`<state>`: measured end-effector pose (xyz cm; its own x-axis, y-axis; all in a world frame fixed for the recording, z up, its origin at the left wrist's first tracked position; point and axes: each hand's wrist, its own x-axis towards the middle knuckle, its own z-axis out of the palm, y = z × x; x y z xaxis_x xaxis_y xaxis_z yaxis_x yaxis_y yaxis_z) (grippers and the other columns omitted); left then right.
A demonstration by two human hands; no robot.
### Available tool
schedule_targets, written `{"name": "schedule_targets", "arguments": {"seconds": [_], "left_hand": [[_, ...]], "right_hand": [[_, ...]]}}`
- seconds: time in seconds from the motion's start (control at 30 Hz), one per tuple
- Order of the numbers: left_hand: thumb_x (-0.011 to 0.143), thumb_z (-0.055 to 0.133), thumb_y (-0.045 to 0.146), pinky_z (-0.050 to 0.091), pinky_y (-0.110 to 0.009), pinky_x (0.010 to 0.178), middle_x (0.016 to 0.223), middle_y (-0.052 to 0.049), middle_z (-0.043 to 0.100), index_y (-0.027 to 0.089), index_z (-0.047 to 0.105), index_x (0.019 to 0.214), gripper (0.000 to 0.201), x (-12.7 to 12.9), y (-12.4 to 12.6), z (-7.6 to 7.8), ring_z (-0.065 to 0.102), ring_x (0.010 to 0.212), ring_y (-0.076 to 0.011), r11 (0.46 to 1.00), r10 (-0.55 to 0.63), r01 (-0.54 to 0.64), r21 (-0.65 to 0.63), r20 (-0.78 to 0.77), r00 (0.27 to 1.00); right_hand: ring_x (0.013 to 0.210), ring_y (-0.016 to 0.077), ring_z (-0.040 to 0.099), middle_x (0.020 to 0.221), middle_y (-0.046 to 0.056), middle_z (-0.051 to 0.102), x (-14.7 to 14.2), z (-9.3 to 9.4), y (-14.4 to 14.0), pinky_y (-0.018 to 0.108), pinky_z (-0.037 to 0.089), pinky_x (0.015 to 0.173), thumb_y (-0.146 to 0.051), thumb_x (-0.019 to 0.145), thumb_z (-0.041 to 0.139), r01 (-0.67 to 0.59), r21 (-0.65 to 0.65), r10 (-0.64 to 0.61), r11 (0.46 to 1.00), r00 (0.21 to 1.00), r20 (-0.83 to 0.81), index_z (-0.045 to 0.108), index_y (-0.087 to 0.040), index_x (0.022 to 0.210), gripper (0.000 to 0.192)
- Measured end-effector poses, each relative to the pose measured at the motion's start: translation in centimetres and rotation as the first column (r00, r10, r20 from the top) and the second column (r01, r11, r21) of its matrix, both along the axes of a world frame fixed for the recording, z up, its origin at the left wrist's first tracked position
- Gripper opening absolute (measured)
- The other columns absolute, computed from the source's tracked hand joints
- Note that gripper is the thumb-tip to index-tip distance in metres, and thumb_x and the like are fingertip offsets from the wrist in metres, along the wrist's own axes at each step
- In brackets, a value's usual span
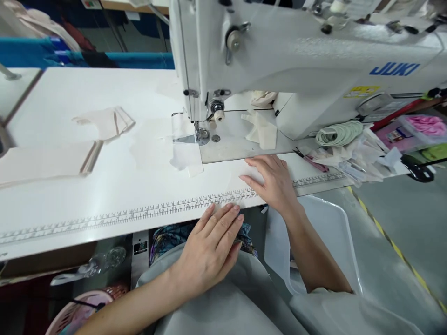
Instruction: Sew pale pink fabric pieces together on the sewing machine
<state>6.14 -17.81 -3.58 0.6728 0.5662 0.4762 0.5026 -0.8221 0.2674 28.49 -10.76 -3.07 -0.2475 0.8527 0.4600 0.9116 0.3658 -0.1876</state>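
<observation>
flanking the flat hands (244,214): sewing machine (296,60), fabric pieces (104,122), cluttered trimmings (352,153).

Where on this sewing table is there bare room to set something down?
Bare table lies between the ruler strip and the folded cloth pieces, left of the presser foot. Another bare patch lies behind those pieces. Crowded: right of the right hand, where labels and elastic pile up.

The sewing machine (300,60) top is cut off by the upper edge.
</observation>
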Motion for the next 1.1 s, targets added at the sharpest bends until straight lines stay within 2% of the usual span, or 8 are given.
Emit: {"name": "schedule_targets", "arguments": {"seconds": [0.23, 0.43, 0.53, 0.77, 0.9, 0.97, 1.0, 1.1], "left_hand": [[0.093, 0.053, 0.019, 0.032, -0.049, 0.115, 0.139, -0.014, 0.054, 0.009, 0.042, 0.140, 0.049, -1.1, 1.8, 0.2, 0.045, 0.135, -0.0277, 0.998, 0.061, -0.060, 0.021, -0.049, 0.997], [0.095, 0.051, 0.022, 0.027, -0.048, 0.117, 0.144, -0.014, 0.050, 0.011, 0.043, 0.141, 0.048, -0.9, 1.5, -0.3, 0.042, 0.137, -0.0278, 0.995, 0.090, -0.085, 0.045, -0.110, 0.990], [0.095, 0.051, 0.022, 0.026, -0.049, 0.117, 0.144, -0.014, 0.050, 0.011, 0.044, 0.141, 0.048, -0.7, 1.2, -0.3, 0.042, 0.137, -0.0282, 0.994, 0.106, -0.101, 0.050, -0.108, 0.989], [0.095, 0.050, 0.022, 0.025, -0.052, 0.118, 0.141, -0.013, 0.052, 0.014, 0.044, 0.140, 0.046, -1.0, 1.6, 0.1, 0.042, 0.137, -0.0279, 0.996, 0.085, -0.087, -0.012, -0.098, 0.992], [0.095, 0.051, 0.020, 0.033, -0.051, 0.115, 0.139, -0.012, 0.054, 0.018, 0.041, 0.141, 0.046, -1.9, 2.2, 0.6, 0.045, 0.135, -0.0259, 0.985, 0.039, -0.033, -0.167, 0.031, 0.999], [0.096, 0.051, 0.023, 0.042, -0.046, 0.110, 0.137, -0.011, 0.056, 0.020, 0.042, 0.140, 0.045, -2.3, 2.6, 1.1, 0.050, 0.130, -0.0238, 0.934, 0.094, -0.030, -0.357, 0.164, 0.982], [0.097, 0.051, 0.026, 0.046, -0.043, 0.106, 0.135, -0.011, 0.057, 0.021, 0.043, 0.139, 0.044, -2.5, 2.7, 1.5, 0.053, 0.127, -0.0231, 0.877, 0.145, -0.013, -0.480, 0.238, 0.960], [0.096, 0.053, 0.038, 0.054, -0.036, 0.096, 0.123, -0.011, 0.065, 0.019, 0.053, 0.128, 0.037, -2.8, 3.3, 2.7, 0.062, 0.114, -0.0220, 0.615, 0.335, 0.154, -0.774, 0.433, 0.837]], "right_hand": [[0.095, 0.0238, 0.060, 0.100, 0.005, 0.067, 0.3, 0.0, -0.4, 0.038, 0.040, 0.082, -0.029, 0.094, 0.056, 0.084, 0.013, -0.083, 0.996, 0.994, -0.070, 0.060, -0.022, 0.104, 0.013], [0.095, 0.0268, 0.057, 0.099, 0.007, 0.065, -0.3, -0.1, -1.2, 0.039, 0.039, 0.080, -0.033, 0.089, 0.061, 0.178, 0.014, -0.178, 0.984, 0.984, 0.023, 0.060, -0.020, 0.100, 0.016], [0.094, 0.0257, 0.056, 0.096, 0.007, 0.065, -0.6, 0.0, -1.2, 0.038, 0.038, 0.079, -0.027, 0.088, 0.060, 0.193, 0.017, -0.193, 0.981, 0.981, 0.027, 0.060, -0.020, 0.093, 0.008], [0.092, 0.0228, 0.060, 0.094, 0.005, 0.067, -0.4, 0.0, -0.5, 0.037, 0.039, 0.079, -0.017, 0.090, 0.051, 0.115, -0.003, -0.115, 0.993, 0.990, -0.085, 0.055, -0.022, 0.085, 0.008], [0.087, 0.0199, 0.064, 0.088, 0.002, 0.070, -0.5, 1.9, -1.0, 0.035, 0.043, 0.082, -0.019, 0.092, 0.051, -0.017, -0.021, 0.012, 1.000, 0.975, -0.222, 0.055, -0.023, 0.090, 0.006], [0.084, 0.0176, 0.066, 0.087, 0.000, 0.070, -1.1, 3.3, -1.3, 0.032, 0.047, 0.079, -0.023, 0.093, 0.052, -0.111, -0.064, 0.085, 0.992, 0.943, -0.321, 0.056, -0.024, 0.091, 0.004], [0.083, 0.0166, 0.066, 0.087, 0.000, 0.070, -1.7, 4.0, -1.4, 0.030, 0.048, 0.077, -0.025, 0.093, 0.053, -0.159, -0.095, 0.113, 0.983, 0.921, -0.373, 0.056, -0.024, 0.091, 0.003], [0.081, 0.0149, 0.067, 0.089, -0.001, 0.070, -3.9, 5.5, -1.2, 0.026, 0.051, 0.073, -0.025, 0.092, 0.056, -0.296, -0.139, 0.195, 0.945, 0.853, -0.485, 0.057, -0.024, 0.095, 0.004]]}}
